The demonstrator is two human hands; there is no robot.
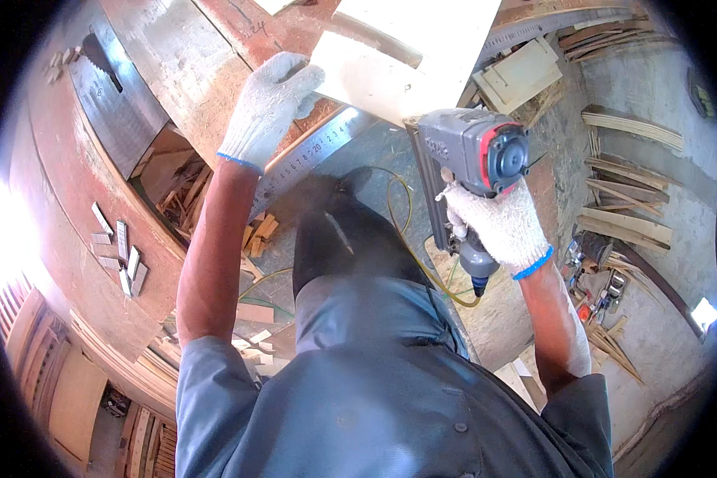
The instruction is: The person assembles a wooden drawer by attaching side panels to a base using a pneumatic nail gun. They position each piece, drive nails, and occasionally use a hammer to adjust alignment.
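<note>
My right hand (498, 227), in a white knit glove with a blue cuff, is wrapped round the handle of a grey pneumatic nail gun (462, 147) with a red ring on its head. The gun's nose is up against the near edge of a pale wooden panel (362, 76) with a long gap in it. At the panel's left end, my gloved left hand (271, 103) grips the edge with thumb and fingers; some fingertips are hidden. A metal ruler (315, 155) runs along the bench edge below that hand. A yellow air hose (410, 247) trails from the gun.
On the left, the reddish workbench (56, 183) carries a saw blade in a metal plate (111, 95) and several nail strips (123, 251). Wood offcuts (187, 187) fill an opening beside it. Stacked wood strips (629, 131) and a pile of tools (605, 287) lie at the right.
</note>
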